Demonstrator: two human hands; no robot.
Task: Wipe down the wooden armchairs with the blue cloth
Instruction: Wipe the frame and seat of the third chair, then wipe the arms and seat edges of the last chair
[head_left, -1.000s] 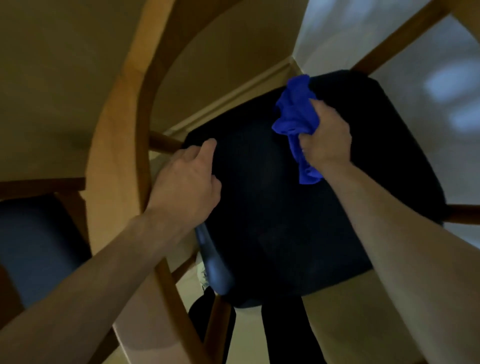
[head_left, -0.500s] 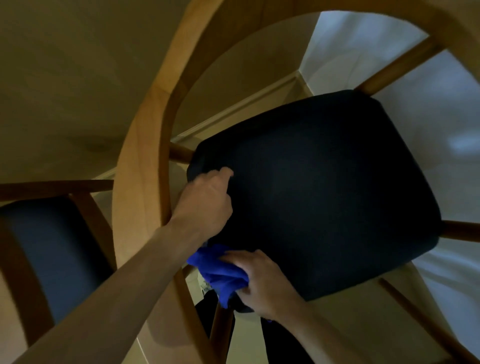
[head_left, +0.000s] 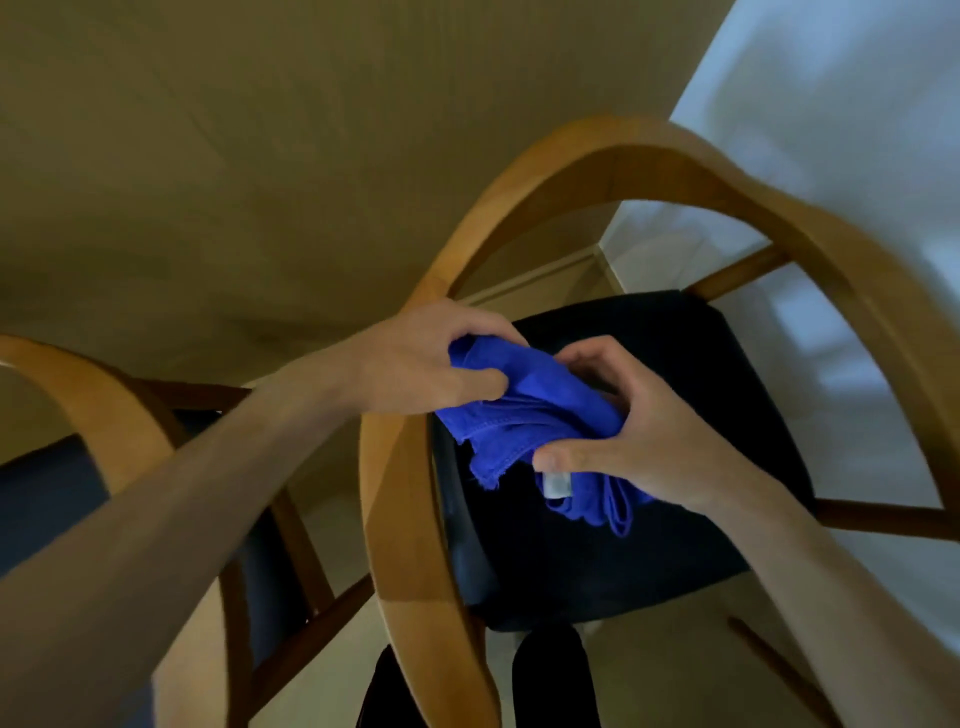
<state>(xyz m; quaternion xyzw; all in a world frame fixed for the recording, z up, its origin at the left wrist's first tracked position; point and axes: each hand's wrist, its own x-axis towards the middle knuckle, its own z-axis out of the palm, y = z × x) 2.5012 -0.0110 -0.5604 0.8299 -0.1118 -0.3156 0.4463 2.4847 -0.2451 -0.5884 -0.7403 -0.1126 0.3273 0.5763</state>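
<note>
Grip: your left hand (head_left: 415, 364) and right hand (head_left: 644, 431) both pinched the blue cloth (head_left: 524, 415), frame centre.
Risk: loose folds could slip onto the seat (head_left: 675, 519).

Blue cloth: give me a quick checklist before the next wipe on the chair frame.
1. Blue cloth in hand: ok, left hand and right hand both grip it.
2. Cloth folded into a pad: not ok, it is bunched, with edges hanging.
3. Cloth on wood: not ok, held above the dark seat.
4. Curved wooden rail within reach: ok, just under the left wrist.
5. Rail already clean: cannot tell.
</note>
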